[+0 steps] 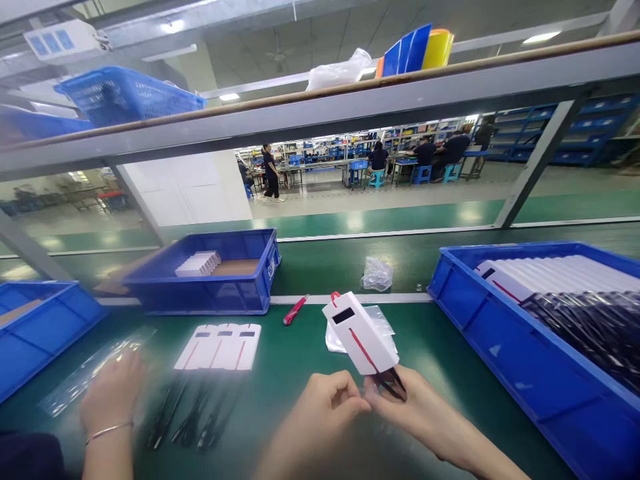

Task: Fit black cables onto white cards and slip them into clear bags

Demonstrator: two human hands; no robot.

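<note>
While pinching black cord (387, 387) of white device (361, 337) in right hand (415, 401), with fingers closed, holds device tilted above green table (295, 353), between red knife (296, 311) at left and blue bin (500, 360) at right. Curls left hand (327, 403) close beside, with thumb and forefinger nearly meeting by right fingertips; cannot tell of any hold there. Farther left, past three more devices (219, 347), shows co-worker's hand (115, 387), blurred, at clear bag (70, 383).
</note>
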